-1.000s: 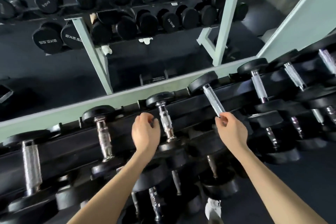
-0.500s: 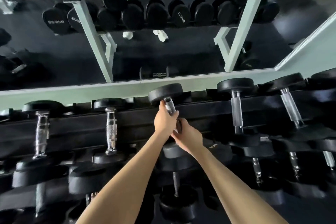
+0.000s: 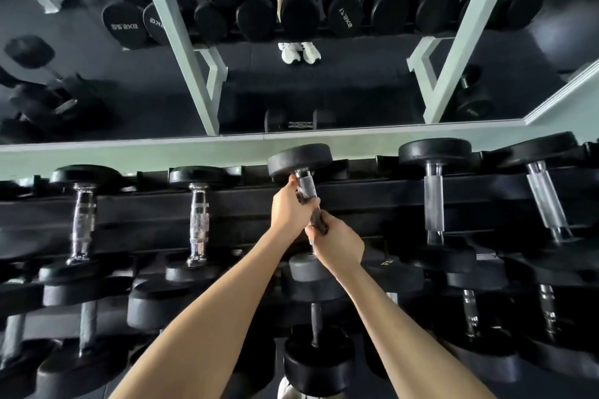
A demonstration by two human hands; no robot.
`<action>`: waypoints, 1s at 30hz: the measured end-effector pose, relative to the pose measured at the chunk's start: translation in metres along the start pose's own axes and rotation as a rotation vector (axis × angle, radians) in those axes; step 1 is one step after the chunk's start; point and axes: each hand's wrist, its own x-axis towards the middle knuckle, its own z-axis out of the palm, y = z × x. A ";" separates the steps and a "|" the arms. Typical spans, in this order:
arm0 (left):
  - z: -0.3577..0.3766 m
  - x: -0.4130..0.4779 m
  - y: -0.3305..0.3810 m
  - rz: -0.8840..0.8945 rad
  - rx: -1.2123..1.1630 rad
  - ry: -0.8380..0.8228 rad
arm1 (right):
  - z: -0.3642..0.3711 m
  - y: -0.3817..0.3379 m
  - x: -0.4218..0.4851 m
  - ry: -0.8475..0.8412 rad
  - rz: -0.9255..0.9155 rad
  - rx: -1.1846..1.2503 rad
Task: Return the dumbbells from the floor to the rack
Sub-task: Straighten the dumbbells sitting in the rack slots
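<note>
A dumbbell [image 3: 303, 185] is being held by its knurled metal handle over the top tier of the rack [image 3: 363, 201], its far black head lying at the rear edge of that tier and its near head hidden behind the right wrist. The upper part of the handle is being grasped by the left hand [image 3: 287, 207], whose grip is being kept clenched around it. The lower part is being gripped by the right hand [image 3: 337, 244], fingers wrapped around the handle, the two hands touching each other. Other dumbbells are being carried on the same tier to either side, well apart from the held one, and more are being stored on the lower tiers beneath the forearms. Behind the rack, the rack and a pair of white shoes [image 3: 299, 52] are being reflected in a mirror [image 3: 324, 91].
</note>
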 end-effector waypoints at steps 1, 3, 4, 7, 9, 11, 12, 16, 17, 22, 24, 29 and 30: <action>0.000 0.001 0.000 0.000 0.001 -0.004 | 0.000 0.000 0.000 0.001 0.005 0.005; 0.000 0.002 0.000 0.010 0.020 -0.019 | -0.001 0.000 -0.001 0.004 0.020 0.024; 0.001 0.003 0.000 0.019 0.040 -0.029 | 0.000 0.000 -0.002 0.007 0.029 0.034; 0.002 0.005 0.001 0.050 0.090 -0.059 | 0.000 0.001 -0.004 0.014 0.065 0.078; 0.003 0.006 0.002 0.061 0.113 -0.072 | 0.000 0.002 -0.004 0.015 0.088 0.104; 0.004 0.006 0.002 0.062 0.120 -0.076 | 0.002 0.003 -0.006 0.020 0.103 0.114; 0.003 0.008 0.000 0.065 0.125 -0.080 | 0.005 0.002 -0.006 0.027 0.110 0.121; 0.001 0.010 -0.004 0.092 0.128 -0.101 | 0.010 0.000 -0.006 0.037 0.143 0.143; 0.000 0.011 -0.004 0.096 0.121 -0.104 | 0.010 -0.001 -0.006 0.034 0.149 0.139; 0.001 0.010 -0.006 0.104 0.094 -0.114 | 0.010 -0.003 -0.008 0.042 0.161 0.140; 0.000 0.011 -0.007 0.107 0.091 -0.116 | 0.010 -0.004 -0.009 0.043 0.152 0.126; 0.001 0.009 -0.005 0.109 0.082 -0.116 | 0.002 -0.005 -0.010 0.013 0.139 0.118; 0.001 0.008 -0.005 0.108 0.079 -0.113 | 0.002 -0.005 -0.011 0.010 0.134 0.112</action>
